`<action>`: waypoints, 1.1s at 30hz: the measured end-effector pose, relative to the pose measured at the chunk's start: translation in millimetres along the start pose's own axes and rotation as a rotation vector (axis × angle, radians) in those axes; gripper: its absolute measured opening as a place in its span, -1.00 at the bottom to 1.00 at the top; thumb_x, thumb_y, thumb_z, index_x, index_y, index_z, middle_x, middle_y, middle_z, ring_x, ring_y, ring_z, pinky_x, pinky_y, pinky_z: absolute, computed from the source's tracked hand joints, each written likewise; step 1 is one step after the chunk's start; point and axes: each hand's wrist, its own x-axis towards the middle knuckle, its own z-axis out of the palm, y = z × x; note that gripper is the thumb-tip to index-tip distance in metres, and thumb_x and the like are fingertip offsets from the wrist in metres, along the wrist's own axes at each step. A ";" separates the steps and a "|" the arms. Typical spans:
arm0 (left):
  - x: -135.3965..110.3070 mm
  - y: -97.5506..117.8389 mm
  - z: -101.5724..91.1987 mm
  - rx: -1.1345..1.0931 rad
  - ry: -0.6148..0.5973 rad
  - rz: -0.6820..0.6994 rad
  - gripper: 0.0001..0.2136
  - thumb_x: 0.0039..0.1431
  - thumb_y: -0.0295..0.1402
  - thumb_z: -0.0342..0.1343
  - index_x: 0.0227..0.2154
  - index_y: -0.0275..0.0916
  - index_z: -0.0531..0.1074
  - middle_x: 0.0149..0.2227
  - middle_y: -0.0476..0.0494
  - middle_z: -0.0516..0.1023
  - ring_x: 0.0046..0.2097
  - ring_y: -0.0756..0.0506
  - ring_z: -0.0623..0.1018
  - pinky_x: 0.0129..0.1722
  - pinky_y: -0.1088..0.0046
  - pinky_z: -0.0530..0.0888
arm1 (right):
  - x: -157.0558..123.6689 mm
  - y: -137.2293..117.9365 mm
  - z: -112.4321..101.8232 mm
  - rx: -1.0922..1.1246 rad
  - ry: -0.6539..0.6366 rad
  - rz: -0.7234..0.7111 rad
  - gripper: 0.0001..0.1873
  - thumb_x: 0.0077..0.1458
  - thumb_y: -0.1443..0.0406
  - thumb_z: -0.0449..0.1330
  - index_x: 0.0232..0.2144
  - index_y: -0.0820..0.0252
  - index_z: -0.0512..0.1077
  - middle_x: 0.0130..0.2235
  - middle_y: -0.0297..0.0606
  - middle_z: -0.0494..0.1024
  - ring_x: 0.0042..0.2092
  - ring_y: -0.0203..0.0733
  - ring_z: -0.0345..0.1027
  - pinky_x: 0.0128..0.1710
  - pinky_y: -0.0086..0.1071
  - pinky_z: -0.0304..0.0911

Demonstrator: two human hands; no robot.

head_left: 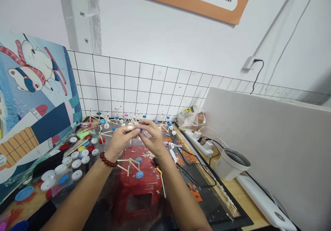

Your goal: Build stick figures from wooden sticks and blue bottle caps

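My left hand [123, 138], with a dark red bead bracelet [107, 160] at the wrist, and my right hand [152, 137] meet above the glass table, fingers pinched together on a small piece with a blue bottle cap [141, 130]; the piece is mostly hidden by my fingers. Just below my hands lies a small model of thin wooden sticks with blue caps as wheels [134, 167]. More stick-and-cap models [121, 119] stand in a row behind my hands, along the tiled wall.
Several white, blue and red bottle caps [74, 162] lie at the left. A red stool [137, 186] shows through the glass. At the right are a power strip [203, 143], black cables, a white cup [230, 163], a plastic bag [191, 117] and a white partition [271, 144].
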 end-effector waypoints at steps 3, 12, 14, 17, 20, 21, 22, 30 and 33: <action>0.1 -3.1 -0.4 0.005 0.001 0.003 -0.68 -0.20 -0.11 0.46 -0.46 -0.25 0.67 -0.40 -0.11 0.63 -0.29 -0.07 0.51 -0.22 0.40 0.45 | -0.2 0.3 -0.2 -0.002 -0.003 -0.001 -0.76 0.18 0.38 0.21 -0.11 0.05 0.55 -0.04 -0.17 0.55 0.00 -0.16 0.46 0.03 -0.21 0.41; 0.0 -1.1 -0.5 -0.097 0.016 -0.108 -0.61 -0.25 -0.02 0.47 -0.46 -0.26 0.67 -0.41 -0.15 0.63 -0.28 -0.08 0.54 -0.21 0.39 0.50 | -1.5 3.6 -0.1 0.011 0.012 0.014 -0.77 0.18 0.38 0.23 -0.12 0.05 0.56 -0.08 -0.17 0.56 -0.03 -0.16 0.47 -0.01 -0.22 0.43; -0.2 -0.5 0.0 -0.106 0.017 -0.128 -0.63 -0.29 -0.07 0.50 -0.49 -0.27 0.66 -0.44 -0.13 0.63 -0.30 -0.06 0.54 -0.23 0.42 0.50 | -1.6 4.0 0.3 0.021 0.011 0.003 -0.76 0.17 0.39 0.24 -0.12 0.05 0.56 -0.08 -0.16 0.56 -0.03 -0.16 0.47 -0.02 -0.23 0.43; 0.5 -1.1 0.3 -0.099 0.039 -0.111 -0.66 -0.30 -0.13 0.52 -0.53 -0.28 0.65 -0.45 -0.12 0.62 -0.33 -0.04 0.53 -0.24 0.45 0.50 | -1.6 3.9 0.6 0.033 0.005 -0.011 -0.73 0.15 0.40 0.26 -0.09 0.07 0.55 -0.08 -0.15 0.57 -0.02 -0.15 0.48 0.00 -0.22 0.42; 1.8 -0.5 -0.3 -0.113 0.051 -0.119 -0.64 -0.29 -0.09 0.51 -0.52 -0.29 0.65 -0.44 -0.15 0.64 -0.33 -0.05 0.55 -0.24 0.43 0.51 | -1.4 3.8 0.7 0.049 0.011 -0.004 -0.76 0.14 0.39 0.29 -0.12 0.08 0.56 -0.12 -0.15 0.60 -0.04 -0.15 0.49 -0.01 -0.22 0.42; 2.1 0.1 -0.8 -0.126 0.059 -0.125 -0.61 -0.29 -0.07 0.50 -0.49 -0.29 0.66 -0.42 -0.16 0.65 -0.33 -0.05 0.56 -0.24 0.42 0.52 | -1.2 3.8 0.6 0.058 0.020 0.009 -0.78 0.15 0.39 0.29 -0.13 0.08 0.57 -0.13 -0.16 0.61 -0.05 -0.16 0.50 -0.02 -0.23 0.42; 2.3 0.9 -1.4 -0.145 0.072 -0.128 -0.59 -0.27 -0.04 0.49 -0.46 -0.29 0.66 -0.40 -0.17 0.66 -0.32 -0.06 0.56 -0.24 0.41 0.52 | -0.8 3.9 0.4 0.067 0.033 0.026 -0.79 0.15 0.38 0.29 -0.14 0.07 0.57 -0.14 -0.17 0.61 -0.07 -0.16 0.51 -0.03 -0.23 0.42; 2.2 0.2 -3.8 -0.173 0.117 -0.018 -0.64 -0.34 -0.23 0.54 -0.39 -0.24 0.69 -0.34 -0.12 0.68 -0.33 -0.04 0.56 -0.23 0.42 0.50 | 2.3 4.6 -3.8 0.090 0.091 0.105 -0.83 0.15 0.31 0.32 -0.17 0.08 0.59 -0.22 -0.23 0.66 -0.19 -0.18 0.54 -0.12 -0.27 0.44; 2.8 -3.1 -3.1 -0.142 0.116 0.044 -0.70 -0.30 -0.27 0.52 -0.42 -0.25 0.69 -0.30 -0.15 0.68 -0.27 -0.06 0.56 -0.24 0.44 0.49 | 1.8 4.3 -4.2 0.104 0.065 0.114 -0.82 0.16 0.30 0.31 -0.15 0.06 0.59 -0.21 -0.24 0.67 -0.20 -0.19 0.54 -0.13 -0.27 0.45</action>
